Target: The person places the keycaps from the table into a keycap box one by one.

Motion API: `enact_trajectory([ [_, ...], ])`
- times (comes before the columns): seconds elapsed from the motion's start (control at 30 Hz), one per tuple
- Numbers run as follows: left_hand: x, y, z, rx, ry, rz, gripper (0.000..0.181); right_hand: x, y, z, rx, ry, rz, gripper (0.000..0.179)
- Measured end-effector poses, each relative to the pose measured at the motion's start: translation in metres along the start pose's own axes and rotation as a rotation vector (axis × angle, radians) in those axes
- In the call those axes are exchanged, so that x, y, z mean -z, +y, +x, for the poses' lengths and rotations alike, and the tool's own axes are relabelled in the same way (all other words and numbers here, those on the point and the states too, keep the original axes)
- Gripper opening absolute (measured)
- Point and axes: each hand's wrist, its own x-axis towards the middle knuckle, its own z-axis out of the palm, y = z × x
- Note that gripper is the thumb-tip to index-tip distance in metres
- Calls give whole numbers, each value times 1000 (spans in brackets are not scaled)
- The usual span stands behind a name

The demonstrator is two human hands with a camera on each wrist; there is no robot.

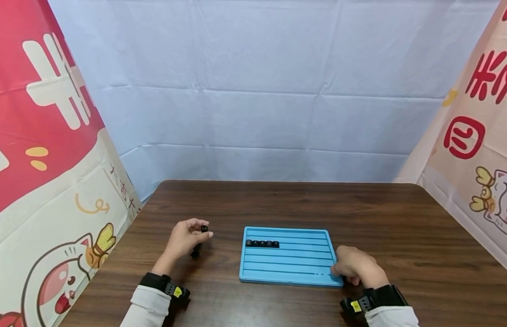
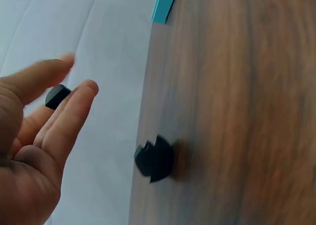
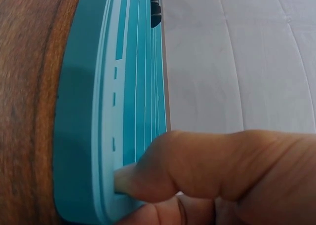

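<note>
On the left, my left hand (image 1: 185, 240) pinches a small black keycap (image 2: 58, 96) between thumb and fingers, above the table. Just below that hand lies a small cluster of black keycaps (image 2: 154, 158), whose number I cannot tell. A light-blue ridged tray (image 1: 284, 268) lies flat in the middle. Several black keycaps (image 1: 262, 244) sit side by side in one of its upper grooves, at the left end. My right hand (image 1: 357, 265) grips the tray's near right corner, with the thumb on its rim; the other fingers are curled beside the edge and partly hidden.
The brown wooden table (image 1: 400, 227) extends around the tray. A pale blue cloth (image 1: 257, 91) hangs behind its far edge. Printed cloth panels stand at the left (image 1: 41, 159) and right (image 1: 474, 181).
</note>
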Motion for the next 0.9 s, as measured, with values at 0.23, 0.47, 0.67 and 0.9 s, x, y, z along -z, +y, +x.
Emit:
enact_trajectory([
  [0.23, -9, 2, 0, 8, -7, -169, 30, -1, 0, 0, 9, 7, 9, 13],
  [0.47, -12, 4, -1, 12, 28, -187, 29, -1, -1, -1, 3, 8, 7, 14],
  [0.67, -14, 2, 1, -12, 75, -68, 25, -1, -1, 0, -4, 3, -4, 14],
  [0.9, -15, 1, 2, -5, 93, -8, 20, -1, 1, 2, 0, -4, -8, 15],
])
